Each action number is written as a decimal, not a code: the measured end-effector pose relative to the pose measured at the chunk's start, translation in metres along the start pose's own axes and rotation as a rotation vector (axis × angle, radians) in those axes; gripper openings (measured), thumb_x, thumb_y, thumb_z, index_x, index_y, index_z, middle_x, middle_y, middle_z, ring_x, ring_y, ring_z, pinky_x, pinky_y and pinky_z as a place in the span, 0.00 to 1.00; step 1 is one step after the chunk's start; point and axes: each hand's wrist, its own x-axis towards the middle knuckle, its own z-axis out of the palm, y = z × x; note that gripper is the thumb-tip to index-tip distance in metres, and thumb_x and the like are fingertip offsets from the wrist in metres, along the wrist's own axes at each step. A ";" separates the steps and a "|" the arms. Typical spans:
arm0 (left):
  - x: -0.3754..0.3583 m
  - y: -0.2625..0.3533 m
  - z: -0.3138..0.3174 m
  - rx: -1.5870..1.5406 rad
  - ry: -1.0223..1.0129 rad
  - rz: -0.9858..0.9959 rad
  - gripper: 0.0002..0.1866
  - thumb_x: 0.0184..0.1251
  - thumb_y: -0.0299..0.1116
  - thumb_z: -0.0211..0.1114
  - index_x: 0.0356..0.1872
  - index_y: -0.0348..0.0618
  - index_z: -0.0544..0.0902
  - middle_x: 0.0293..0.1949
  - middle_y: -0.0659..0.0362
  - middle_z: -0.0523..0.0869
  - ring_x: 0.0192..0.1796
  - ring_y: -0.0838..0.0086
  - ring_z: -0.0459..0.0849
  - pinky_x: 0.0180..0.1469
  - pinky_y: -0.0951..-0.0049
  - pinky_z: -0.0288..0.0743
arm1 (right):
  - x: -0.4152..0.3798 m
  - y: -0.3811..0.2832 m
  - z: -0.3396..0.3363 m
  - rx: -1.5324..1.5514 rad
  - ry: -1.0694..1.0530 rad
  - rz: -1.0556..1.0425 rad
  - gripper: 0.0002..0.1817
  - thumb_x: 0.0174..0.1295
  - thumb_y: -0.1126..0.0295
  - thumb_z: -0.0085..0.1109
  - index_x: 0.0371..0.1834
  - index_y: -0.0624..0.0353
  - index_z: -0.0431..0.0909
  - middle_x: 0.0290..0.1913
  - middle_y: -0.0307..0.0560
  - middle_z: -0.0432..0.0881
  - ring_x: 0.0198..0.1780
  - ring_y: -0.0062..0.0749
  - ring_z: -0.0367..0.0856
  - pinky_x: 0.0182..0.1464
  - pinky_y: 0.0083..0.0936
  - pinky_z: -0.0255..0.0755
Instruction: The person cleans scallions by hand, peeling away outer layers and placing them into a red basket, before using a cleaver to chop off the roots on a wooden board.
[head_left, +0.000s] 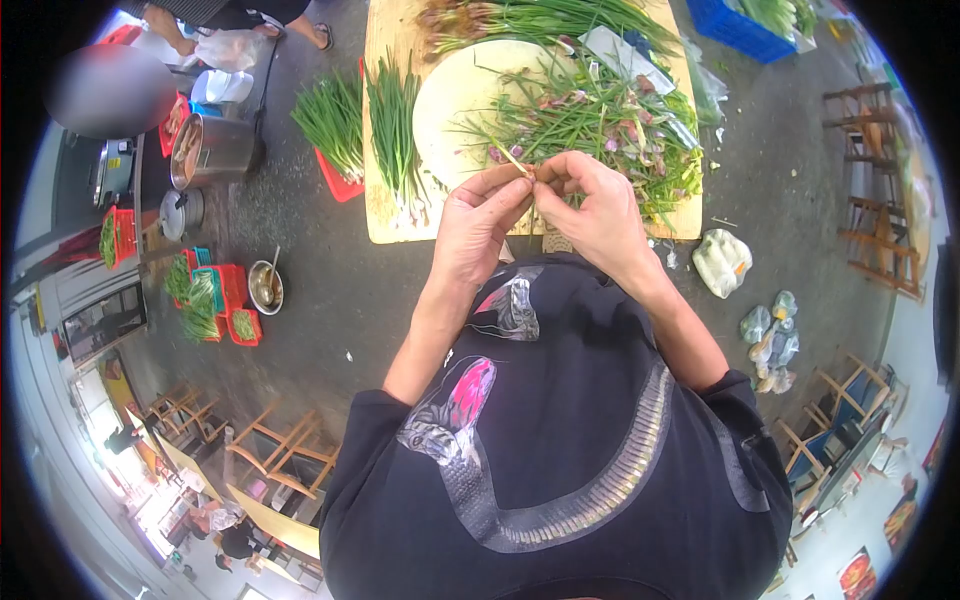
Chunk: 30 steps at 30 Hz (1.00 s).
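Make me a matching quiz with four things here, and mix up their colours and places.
1. Thin stalk
2. Crate
3. Large pot
4. Shirt

A. Black, with a snake print
B. At the fingertips of the left hand and right hand
C. Silvery metal, towards the left
D. Blue, at the top right

Pairs: 1-B, 2-D, 3-C, 4-A
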 end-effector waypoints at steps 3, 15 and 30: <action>0.001 -0.004 0.003 0.093 0.015 0.062 0.14 0.71 0.23 0.75 0.55 0.31 0.87 0.50 0.51 0.92 0.51 0.71 0.92 0.60 0.70 0.87 | 0.000 -0.002 0.001 -0.053 0.032 -0.005 0.09 0.63 0.70 0.70 0.42 0.63 0.84 0.35 0.50 0.88 0.36 0.40 0.90 0.38 0.35 0.81; 0.000 -0.009 0.015 0.291 0.072 0.197 0.14 0.70 0.23 0.76 0.53 0.29 0.88 0.47 0.51 0.93 0.48 0.74 0.92 0.57 0.75 0.86 | -0.003 0.002 0.006 -0.153 0.132 -0.116 0.07 0.62 0.72 0.69 0.40 0.61 0.84 0.36 0.51 0.87 0.35 0.47 0.89 0.36 0.38 0.81; 0.004 0.004 0.018 0.520 0.006 0.151 0.15 0.74 0.24 0.72 0.58 0.29 0.86 0.48 0.51 0.93 0.48 0.74 0.92 0.56 0.75 0.87 | 0.000 0.007 -0.004 -0.322 0.121 -0.173 0.05 0.61 0.69 0.69 0.36 0.56 0.83 0.34 0.48 0.86 0.33 0.48 0.88 0.36 0.41 0.81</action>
